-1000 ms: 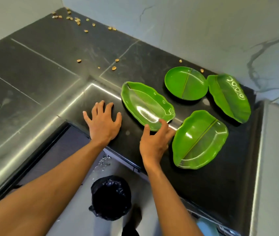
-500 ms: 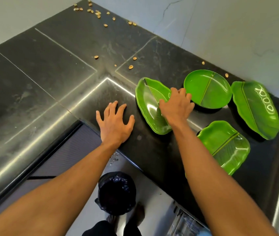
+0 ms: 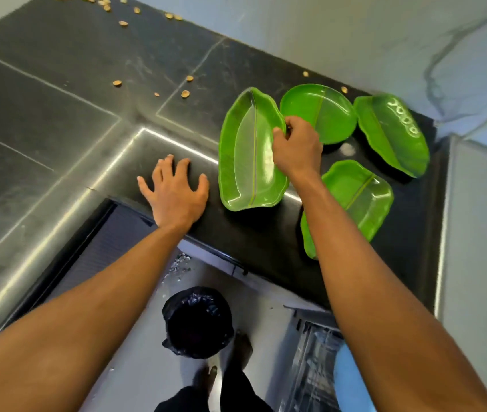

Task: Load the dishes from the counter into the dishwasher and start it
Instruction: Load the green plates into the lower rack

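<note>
Four green plates sit on the dark worktop point(image 3: 58, 120). Left hand point(image 3: 176, 194) lies flat, fingers spread, just left of the long leaf plate point(image 3: 245, 162). Right hand point(image 3: 297, 150) pinches that plate's right rim; the three other plates lie to its right, near the wall.

- Shells point(image 3: 185, 93): small tan pieces scattered on the dark stone, a dense cluster at the far edge by the wall, a few loose ones nearer the middle.
- Wall point(image 3: 355, 40): pale marble look, grey veins toward the right.
- Bin point(image 3: 197, 321): on the floor below, lined with a black bag, top open.
- Floor point(image 3: 135, 367): pale grey, glossy.
- Debris point(image 3: 179, 263): small glinting bits on the floor, near the cabinet base.
- Panel point(image 3: 480, 233): grey upright face at the right edge.
</note>
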### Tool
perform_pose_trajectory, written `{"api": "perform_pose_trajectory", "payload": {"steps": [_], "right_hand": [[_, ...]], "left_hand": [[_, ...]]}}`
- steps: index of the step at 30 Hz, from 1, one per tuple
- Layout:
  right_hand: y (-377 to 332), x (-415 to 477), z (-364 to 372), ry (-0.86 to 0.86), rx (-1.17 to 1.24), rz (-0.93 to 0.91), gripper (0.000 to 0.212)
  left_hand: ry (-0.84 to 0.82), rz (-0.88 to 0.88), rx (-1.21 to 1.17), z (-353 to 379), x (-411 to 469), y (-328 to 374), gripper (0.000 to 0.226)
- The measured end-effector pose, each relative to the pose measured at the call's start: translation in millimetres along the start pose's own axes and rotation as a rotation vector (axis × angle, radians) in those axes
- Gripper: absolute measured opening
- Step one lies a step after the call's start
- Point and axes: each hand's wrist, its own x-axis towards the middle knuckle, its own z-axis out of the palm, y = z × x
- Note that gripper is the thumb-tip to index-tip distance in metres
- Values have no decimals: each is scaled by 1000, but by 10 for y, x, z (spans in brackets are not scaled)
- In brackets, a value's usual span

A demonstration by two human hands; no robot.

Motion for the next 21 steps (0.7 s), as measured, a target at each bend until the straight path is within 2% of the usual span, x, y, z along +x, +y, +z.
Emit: {"api": "perform_pose_trajectory", "payload": {"steps": [4,8,12,15,17,21], "right_hand": [[139,-649,-405,108,82,13,17],[339,-1417,-624,142,139,61,18],[679,-2244,-730,168,104,135,26],[917,-2775,-743,142,94,156,22],[1075,-3098,-731,115,115,194,19],[1450,-3689,-681,44,159,304,16]], "left_hand": [[0,38,-31,-14,-29,-6,53],[21,82,-83,-58,-52,-70,43],[29,273,-328,-140,-414,-243,32],[5,320,-549,-73,-1133,-367,22],[-126,255,-724,-33,-1774,-349,21],[-525,24,-961,122,-2952,-306,22]]}}
